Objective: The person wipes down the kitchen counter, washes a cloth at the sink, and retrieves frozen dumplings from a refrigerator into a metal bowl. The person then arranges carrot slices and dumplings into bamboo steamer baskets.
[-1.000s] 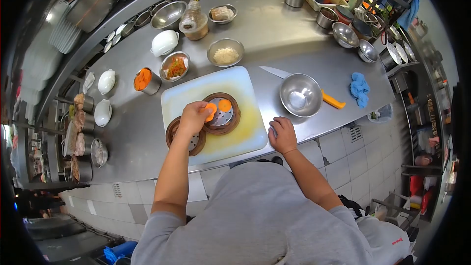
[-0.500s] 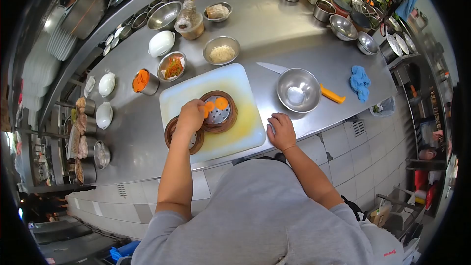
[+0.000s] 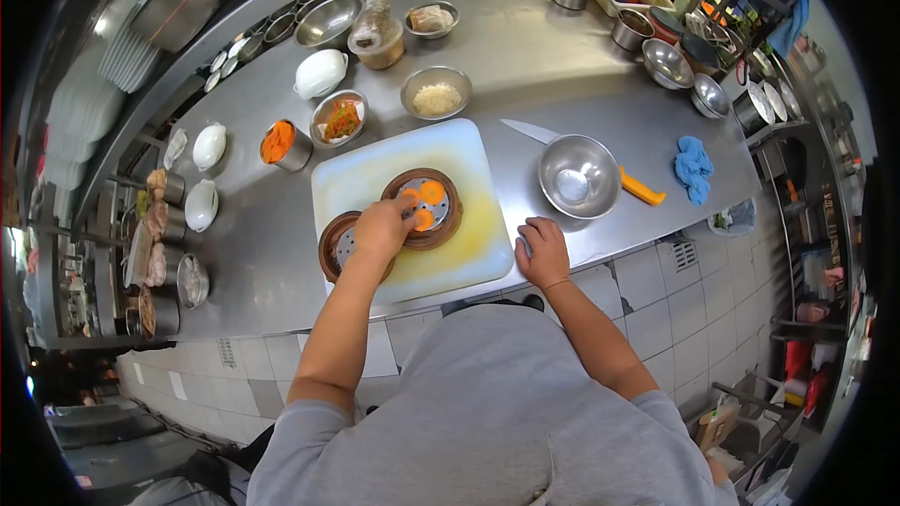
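Note:
Two round wooden steamers with perforated metal plates lie on a white cutting board (image 3: pixel 473 155). In the right-hand steamer (image 3: pixel 457 215) are orange carrot slices (image 3: pixel 432 192). My left hand (image 3: pixel 380 230) reaches over this steamer with its fingers bent, the fingertips at a slice (image 3: pixel 424 220) near the middle of the plate. The left-hand steamer (image 3: pixel 328 248) is partly covered by that hand. My right hand (image 3: pixel 542 253) rests on the steel table's front edge, fingers loosely curled and apart, holding nothing. Above it stands an empty metal bowl (image 3: pixel 579 178).
A knife (image 3: pixel 639 186) with an orange handle lies partly behind the empty bowl. A blue cloth (image 3: pixel 694 170) is at the right. Behind the board are bowls of white pieces (image 3: pixel 437 100) and shredded vegetables (image 3: pixel 339 120), with a carrot container (image 3: pixel 284 145) to the left.
My left hand has moved down and slightly right over the steamer. A carrot slice now shows lower on the plate. The whole view has shifted slightly.

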The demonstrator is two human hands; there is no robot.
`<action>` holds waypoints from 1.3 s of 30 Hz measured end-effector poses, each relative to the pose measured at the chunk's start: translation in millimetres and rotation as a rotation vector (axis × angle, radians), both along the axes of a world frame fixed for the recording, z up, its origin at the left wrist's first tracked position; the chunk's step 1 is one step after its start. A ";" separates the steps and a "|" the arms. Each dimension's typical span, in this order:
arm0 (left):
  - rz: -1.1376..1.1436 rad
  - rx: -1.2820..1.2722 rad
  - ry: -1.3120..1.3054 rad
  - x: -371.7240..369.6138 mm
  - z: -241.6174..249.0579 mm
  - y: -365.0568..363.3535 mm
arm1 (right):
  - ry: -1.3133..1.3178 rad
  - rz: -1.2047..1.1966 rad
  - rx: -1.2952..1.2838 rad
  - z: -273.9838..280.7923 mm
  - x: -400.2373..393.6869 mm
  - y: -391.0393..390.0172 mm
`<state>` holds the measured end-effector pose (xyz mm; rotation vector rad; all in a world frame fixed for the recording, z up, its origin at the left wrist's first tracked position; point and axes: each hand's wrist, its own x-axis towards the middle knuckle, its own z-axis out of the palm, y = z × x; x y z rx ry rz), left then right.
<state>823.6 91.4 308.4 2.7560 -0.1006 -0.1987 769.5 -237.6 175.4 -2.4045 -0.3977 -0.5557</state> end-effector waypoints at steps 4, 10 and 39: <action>0.044 0.101 -0.029 -0.1 -7.9 -9.9 | 0.002 0.008 -0.013 -2.0 0.3 -0.2; 0.117 0.063 -0.015 -5.2 1.1 -13.1 | 0.000 0.006 -0.030 -2.0 1.0 1.2; 0.108 -0.031 0.023 13.1 -12.2 -9.6 | -0.002 0.015 -0.027 -0.7 4.0 6.9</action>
